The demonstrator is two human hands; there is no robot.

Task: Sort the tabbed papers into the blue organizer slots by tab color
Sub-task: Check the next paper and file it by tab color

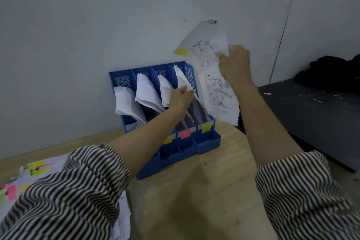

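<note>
The blue organizer stands against the wall with white papers leaning in its slots. Colored labels mark the slot fronts: a yellow one on the rightmost, a pink one beside it. My right hand grips a printed sheet with a yellow tab at its upper left, held up above and right of the organizer. My left hand reaches into the rightmost slot and pinches the edge of the papers standing there.
A pile of tabbed papers with yellow, green and pink tabs lies at the lower left on the wooden table. A dark grey surface with a black cloth sits to the right. The wall is close behind the organizer.
</note>
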